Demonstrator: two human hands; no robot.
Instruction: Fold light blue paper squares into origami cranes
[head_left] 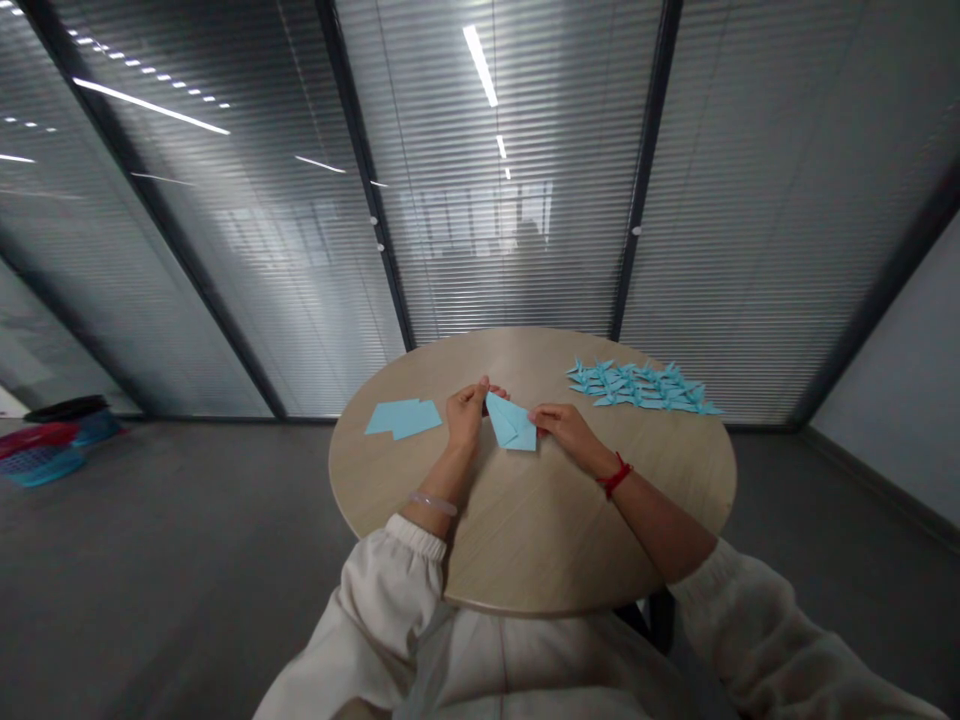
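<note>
A light blue sheet of origami paper, partly folded with creases and a flap showing, is held between my two hands above the table. My left hand pinches its upper left corner, fingers partly hidden. At its right edge, the fingertips of my right hand grip the paper. Flat blue paper sheets lie to the left of my left hand, overlapping. Beyond my right hand, several folded blue paper cranes sit in tight rows.
The round wooden table has its near edge against my lap. Behind it stand glass partitions with blinds. Plastic baskets, red and blue, are on the floor at far left. A white wall rises at right.
</note>
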